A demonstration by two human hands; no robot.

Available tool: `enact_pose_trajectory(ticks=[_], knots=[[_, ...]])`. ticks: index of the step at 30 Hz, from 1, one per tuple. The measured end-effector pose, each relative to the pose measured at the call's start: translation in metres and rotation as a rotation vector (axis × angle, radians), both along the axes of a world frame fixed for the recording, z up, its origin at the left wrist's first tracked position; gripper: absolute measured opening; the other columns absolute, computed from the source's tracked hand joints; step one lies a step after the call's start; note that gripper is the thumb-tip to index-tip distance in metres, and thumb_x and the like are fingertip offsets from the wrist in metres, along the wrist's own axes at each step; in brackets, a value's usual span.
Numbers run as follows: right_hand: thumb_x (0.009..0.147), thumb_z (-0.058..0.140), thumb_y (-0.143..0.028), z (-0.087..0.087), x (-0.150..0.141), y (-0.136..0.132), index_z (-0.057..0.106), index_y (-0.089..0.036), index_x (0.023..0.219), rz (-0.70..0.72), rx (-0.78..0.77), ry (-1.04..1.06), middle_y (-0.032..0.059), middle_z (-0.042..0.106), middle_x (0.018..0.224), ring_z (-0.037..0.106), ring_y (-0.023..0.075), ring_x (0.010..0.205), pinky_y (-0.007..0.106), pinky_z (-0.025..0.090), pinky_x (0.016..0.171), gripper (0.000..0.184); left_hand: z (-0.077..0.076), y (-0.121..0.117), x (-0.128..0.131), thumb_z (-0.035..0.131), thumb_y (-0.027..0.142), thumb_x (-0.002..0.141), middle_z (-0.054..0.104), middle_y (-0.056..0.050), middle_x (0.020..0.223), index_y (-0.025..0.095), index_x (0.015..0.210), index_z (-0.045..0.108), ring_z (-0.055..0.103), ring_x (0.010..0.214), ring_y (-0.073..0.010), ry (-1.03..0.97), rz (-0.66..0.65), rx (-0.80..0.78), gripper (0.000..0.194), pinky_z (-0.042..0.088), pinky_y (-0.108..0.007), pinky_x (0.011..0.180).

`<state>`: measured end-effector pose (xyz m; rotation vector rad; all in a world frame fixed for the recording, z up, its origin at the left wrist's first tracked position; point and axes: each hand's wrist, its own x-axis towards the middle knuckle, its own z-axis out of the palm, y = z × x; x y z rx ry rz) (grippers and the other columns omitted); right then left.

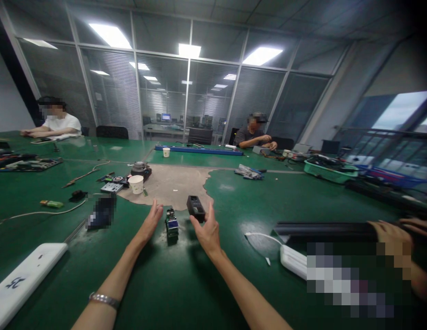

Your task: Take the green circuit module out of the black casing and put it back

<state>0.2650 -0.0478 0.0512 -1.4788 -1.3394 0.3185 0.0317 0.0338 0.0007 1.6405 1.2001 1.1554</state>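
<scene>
My right hand (208, 231) holds a black rectangular plastic housing (195, 207) by its near right side, thumb and fingers on it, just above the table. The housing is tilted and has openings in its upper face. Between my hands a small stacked circuit board assembly (172, 225) with a blue part stands on the green table. My left hand (153, 219) is to the left of the board assembly, apart from it, fingers stretched forward and nothing in them. A silver bracelet (105, 300) circles my left wrist.
A brown worn patch (175, 181) marks the green tabletop (234, 211). A paper cup (135, 184) stands beside electronic parts (112, 187). A white power bank-like case (30, 279) lies at left. At right, another person's hand (394, 238) rests on a long black bar (330, 231).
</scene>
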Motion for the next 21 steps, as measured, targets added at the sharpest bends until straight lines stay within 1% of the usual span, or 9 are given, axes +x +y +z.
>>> enact_pose_trajectory(ticks=[2,4,5,7,11,14,17,21], knots=[[0.085,0.066,-0.047,-0.014,0.012,-0.004,0.024,-0.007,0.159,-0.009,-0.032,-0.021,0.0191,0.068,0.129,0.063,0.0314,0.124,0.043,0.051,0.101,0.094,0.003,-0.005,0.000,0.049,0.075,0.092,0.035,-0.018,0.162,0.019,0.163,-0.003,0.034,0.150,-0.0326,0.088,-0.086,-0.002,0.104,0.024,-0.048,0.123],[0.085,0.065,-0.047,-0.028,0.018,-0.008,0.021,-0.006,0.159,-0.015,-0.065,-0.033,0.0202,0.066,0.130,0.063,0.0318,0.124,0.044,0.051,0.101,0.095,0.005,-0.011,0.001,0.067,0.070,0.082,0.032,-0.021,0.163,0.017,0.162,-0.008,0.031,0.151,-0.0360,0.224,-0.172,0.088,0.122,0.023,-0.052,0.123],[0.086,0.065,-0.047,-0.034,0.019,-0.009,0.019,-0.005,0.159,-0.015,-0.076,-0.041,0.0207,0.066,0.131,0.063,0.0320,0.124,0.045,0.051,0.102,0.096,0.005,-0.013,0.001,0.074,0.068,0.077,0.031,-0.022,0.163,0.017,0.162,-0.010,0.031,0.151,-0.0378,0.287,-0.198,0.141,0.130,0.022,-0.054,0.123],[0.087,0.064,-0.044,-0.044,0.018,-0.010,0.015,-0.003,0.160,-0.010,-0.081,-0.073,0.0221,0.063,0.135,0.061,0.0324,0.126,0.045,0.049,0.104,0.097,0.005,-0.015,0.001,0.082,0.064,0.069,0.032,-0.024,0.162,0.017,0.161,-0.013,0.033,0.149,-0.0406,0.378,-0.213,0.223,0.141,0.023,-0.058,0.122],[0.088,0.062,-0.037,-0.053,0.014,-0.011,0.013,-0.003,0.160,-0.041,-0.041,-0.181,0.0240,0.059,0.138,0.057,0.0339,0.128,0.047,0.047,0.106,0.094,0.001,-0.014,0.001,0.086,0.059,0.066,0.032,-0.025,0.161,0.017,0.161,-0.014,0.035,0.147,-0.0421,0.452,-0.210,0.260,0.144,0.027,-0.059,0.120],[0.087,0.064,-0.036,-0.055,0.014,-0.013,0.012,-0.005,0.161,-0.039,-0.047,-0.215,0.0220,0.061,0.134,0.057,0.0346,0.125,0.048,0.047,0.105,0.095,0.000,-0.013,-0.001,0.086,0.055,0.068,0.036,-0.024,0.159,0.017,0.162,-0.011,0.037,0.146,-0.0415,0.458,-0.214,0.253,0.140,0.028,-0.058,0.119],[0.086,0.065,-0.038,-0.054,0.017,-0.014,0.011,-0.006,0.161,-0.034,-0.063,-0.212,0.0210,0.059,0.136,0.055,0.0347,0.126,0.049,0.046,0.106,0.098,0.001,-0.014,-0.001,0.085,0.051,0.069,0.039,-0.023,0.158,0.018,0.163,-0.005,0.038,0.146,-0.0414,0.411,-0.219,0.231,0.134,0.027,-0.058,0.120],[0.085,0.067,-0.039,-0.048,0.018,-0.016,0.014,-0.004,0.160,-0.035,-0.077,-0.219,0.0215,0.061,0.133,0.056,0.0345,0.124,0.048,0.047,0.105,0.099,0.003,-0.015,-0.001,0.086,0.048,0.066,0.041,-0.021,0.157,0.019,0.164,0.006,0.040,0.145,-0.0422,0.307,-0.212,0.187,0.130,0.026,-0.056,0.120]])
